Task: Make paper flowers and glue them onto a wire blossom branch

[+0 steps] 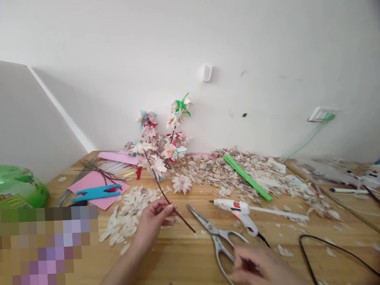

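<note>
My left hand (pixel 154 219) pinches a thin dark twig (pixel 167 198) near its lower end. The twig rises toward a cluster of pale paper flowers (pixel 160 152) standing near the wall. My right hand (pixel 265 269), blurred by motion, rests at the handles of a pair of silver scissors (pixel 213 234) lying on the wooden table (pixel 182 260). Its fingers look curled over the handle loop. A white glue gun (pixel 240 209) lies just beyond the scissors.
Pale petal scraps (pixel 130 212) lie heaped left and along the wall. Green strips (pixel 246 178), pink paper (pixel 97 184) with a blue piece, a green bottle (pixel 12 186), a black cable (pixel 333 249) and a wall socket (pixel 321 113) surround the work spot.
</note>
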Motion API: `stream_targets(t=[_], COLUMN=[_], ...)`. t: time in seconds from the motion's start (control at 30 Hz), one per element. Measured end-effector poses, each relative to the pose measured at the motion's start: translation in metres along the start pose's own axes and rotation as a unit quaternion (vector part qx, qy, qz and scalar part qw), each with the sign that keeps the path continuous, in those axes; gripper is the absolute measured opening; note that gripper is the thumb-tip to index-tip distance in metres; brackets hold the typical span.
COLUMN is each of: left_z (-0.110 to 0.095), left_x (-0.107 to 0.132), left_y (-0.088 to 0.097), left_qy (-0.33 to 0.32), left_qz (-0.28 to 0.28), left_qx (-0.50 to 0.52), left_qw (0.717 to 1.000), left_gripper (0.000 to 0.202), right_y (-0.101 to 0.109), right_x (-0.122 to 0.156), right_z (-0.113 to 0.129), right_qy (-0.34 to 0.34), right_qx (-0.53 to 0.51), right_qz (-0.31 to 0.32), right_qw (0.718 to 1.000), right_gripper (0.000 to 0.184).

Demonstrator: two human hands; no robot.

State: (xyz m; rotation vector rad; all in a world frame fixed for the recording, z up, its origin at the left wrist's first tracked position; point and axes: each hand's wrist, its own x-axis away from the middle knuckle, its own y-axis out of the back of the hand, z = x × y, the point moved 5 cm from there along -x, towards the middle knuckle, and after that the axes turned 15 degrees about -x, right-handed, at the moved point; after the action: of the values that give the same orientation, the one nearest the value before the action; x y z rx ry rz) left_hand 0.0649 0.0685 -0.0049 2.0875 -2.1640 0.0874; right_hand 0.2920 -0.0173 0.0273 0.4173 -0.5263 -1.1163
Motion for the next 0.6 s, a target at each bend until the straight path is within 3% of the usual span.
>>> stream_targets(t=[0.13, 0.27, 0.4, 0.6], left_z=[-0.003, -0.005, -0.009, -0.01], left_x=[0.008, 0.012, 0.014, 0.018], left_y=[-0.012, -0.015, -0.014, -0.018], left_qy=[-0.007, -0.026, -0.032, -0.017], left_qz=[0.031, 0.034, 0.03, 0.06], left_qx=[-0.013, -0.009, -0.003, -0.018], left_qw=[0.999, 0.999, 0.999, 0.998], left_gripper=[0.026, 0.025, 0.026, 0.024], right_y=[-0.004, -0.022, -0.032, -0.029], right_x=[-0.037, -0.074, -0.09, -0.084], right_z=[0.036, 0.06, 0.067, 0.067], right_qy=[0.098, 0.189, 0.245, 0.29], right_qx=[-0.019, 0.007, 0.05, 0.08], right_qz=[-0.122, -0.155, -0.135, -0.074], right_qw=[0.988, 0.97, 0.959, 0.951], right_gripper=[0.016, 0.018, 0.015, 0.017])
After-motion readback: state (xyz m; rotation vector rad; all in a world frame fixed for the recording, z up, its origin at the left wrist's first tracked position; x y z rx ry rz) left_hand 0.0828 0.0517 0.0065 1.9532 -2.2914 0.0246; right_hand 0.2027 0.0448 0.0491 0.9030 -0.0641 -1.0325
